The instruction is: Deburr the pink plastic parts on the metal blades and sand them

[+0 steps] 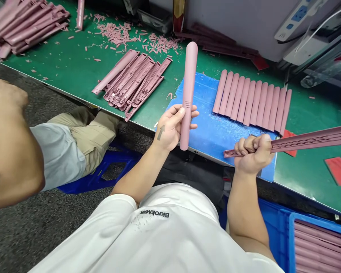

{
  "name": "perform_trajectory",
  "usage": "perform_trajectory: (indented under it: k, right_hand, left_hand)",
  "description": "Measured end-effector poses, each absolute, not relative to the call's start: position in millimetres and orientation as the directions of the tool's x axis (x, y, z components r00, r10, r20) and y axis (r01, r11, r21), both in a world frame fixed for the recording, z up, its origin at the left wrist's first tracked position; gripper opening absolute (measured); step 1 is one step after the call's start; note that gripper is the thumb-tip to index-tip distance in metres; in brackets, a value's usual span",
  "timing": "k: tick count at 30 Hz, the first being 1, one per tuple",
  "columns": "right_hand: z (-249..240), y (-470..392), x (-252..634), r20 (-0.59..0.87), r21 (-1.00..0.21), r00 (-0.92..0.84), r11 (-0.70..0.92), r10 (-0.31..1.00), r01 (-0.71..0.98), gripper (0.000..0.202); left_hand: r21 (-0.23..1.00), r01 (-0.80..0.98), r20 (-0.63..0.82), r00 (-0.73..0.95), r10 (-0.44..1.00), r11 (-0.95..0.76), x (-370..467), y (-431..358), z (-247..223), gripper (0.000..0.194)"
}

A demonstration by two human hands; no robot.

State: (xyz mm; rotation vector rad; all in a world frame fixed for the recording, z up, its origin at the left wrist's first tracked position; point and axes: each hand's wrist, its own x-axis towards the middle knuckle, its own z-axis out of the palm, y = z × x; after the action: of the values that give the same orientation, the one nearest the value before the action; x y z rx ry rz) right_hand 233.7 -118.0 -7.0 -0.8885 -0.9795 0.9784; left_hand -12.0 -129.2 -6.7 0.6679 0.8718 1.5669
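Note:
Between the thumb and fingers of my left hand (176, 123) is a smooth pink shell (190, 72), held nearly upright over the left side of a blue mat (203, 129). My right hand (252, 151) is closed in a fist round a long pink part (315, 139) with a ribbed inside, which points off to the right. Behind my right hand, a row of several pink shells (251, 100) lies side by side on the mat. Left of the mat is a pile of pink parts (133, 81), many with their hollow insides up.
Pink scraps (116, 34) litter the green table (74, 76). A larger pink pile (28, 24) lies at the far left, near a co-worker's arm (14, 144). A blue crate (291, 235) of pink parts stands at lower right. Red pieces (338, 170) lie at right.

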Motion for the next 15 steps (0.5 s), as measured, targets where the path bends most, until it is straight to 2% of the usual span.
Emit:
perform_trajectory:
  k: [3, 6, 8, 10, 12, 15]
  right_hand:
    - [1.9, -118.4, 244.5, 0.284, -0.922, 0.261, 0.338, 0.923, -0.189, 0.067]
    - [15.2, -111.8, 273.7, 0.419, -0.876, 0.403, 0.479, 0.814, -0.057, 0.059]
    - [18.6, -107.1, 297.6, 0.430, -0.868, 0.516, 0.496, 0.740, 0.013, 0.051]
    - [14.7, -107.0, 317.3, 0.386, -0.893, 0.579, 0.449, 0.719, 0.037, 0.052]
    - [5.6, -111.3, 329.1, 0.377, -0.902, 0.543, 0.431, 0.750, 0.030, 0.057]
    - [-8.0, -111.0, 335.3, 0.385, -0.901, 0.429, 0.433, 0.817, -0.015, 0.061]
  left_hand:
    - [0.857, -0.511, -0.038, -0.188, 0.981, -0.064, -18.4, -125.0, -3.8, 0.038]
    - [0.897, -0.421, 0.012, -0.276, 0.961, -0.132, -33.7, -107.4, 2.7, 0.045]
    - [0.935, -0.292, 0.075, -0.394, 0.916, -0.202, -43.1, -91.6, 4.4, 0.050]
    - [0.971, -0.118, 0.126, -0.481, 0.868, -0.206, -48.2, -79.2, 0.9, 0.062]
    - [0.985, 0.008, 0.153, -0.504, 0.850, -0.172, -48.7, -73.4, -7.1, 0.070]
    - [0.980, 0.100, 0.199, -0.450, 0.870, -0.172, -43.8, -71.7, -19.9, 0.072]
